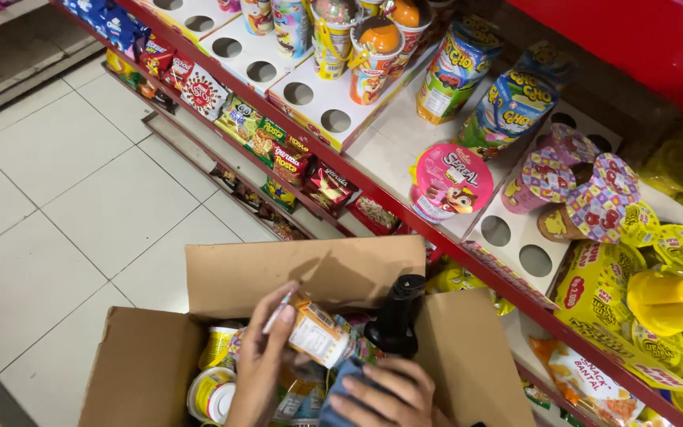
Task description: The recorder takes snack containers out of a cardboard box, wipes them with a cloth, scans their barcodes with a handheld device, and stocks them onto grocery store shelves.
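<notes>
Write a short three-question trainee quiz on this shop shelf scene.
1. True or false: the left hand holds an orange snack cup over the cardboard box.
2. What does the right hand rest on? A) a blue cloth B) the floor C) the shelf
3. What colour is the lid of the tipped cup on the white shelf tray?

Key: 1 true; 2 A; 3 pink.
</notes>
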